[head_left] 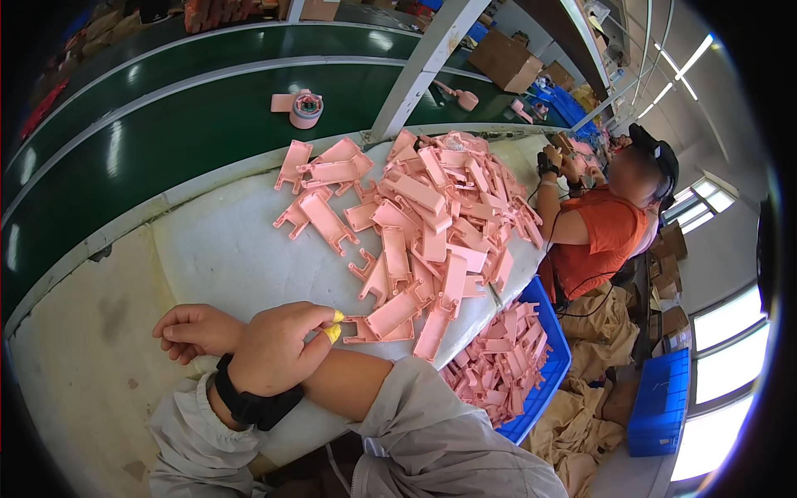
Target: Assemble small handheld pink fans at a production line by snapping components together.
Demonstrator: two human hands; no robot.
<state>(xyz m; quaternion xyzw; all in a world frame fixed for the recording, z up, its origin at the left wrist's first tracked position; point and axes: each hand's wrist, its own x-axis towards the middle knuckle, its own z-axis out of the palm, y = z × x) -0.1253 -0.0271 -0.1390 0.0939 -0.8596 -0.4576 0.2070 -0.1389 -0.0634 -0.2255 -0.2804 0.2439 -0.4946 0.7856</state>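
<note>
My left hand, a black band on its wrist, reaches right over my right forearm. Yellow covers sit on its thumb and forefinger tips, which are closed at the left end of a pink plastic housing at the near edge of the pile. My right hand lies to the left, beyond the crossed arms. Its fingers are loosely curled, with nothing visible in them. A big heap of pink plastic housings covers the middle of the pale worktop; several lie loose at its left side.
A blue crate full of pink parts stands below the table's right edge. Beyond the worktop runs a green conveyor belt carrying a round pink device. A metal post rises at the belt's edge. A co-worker in orange works at the right.
</note>
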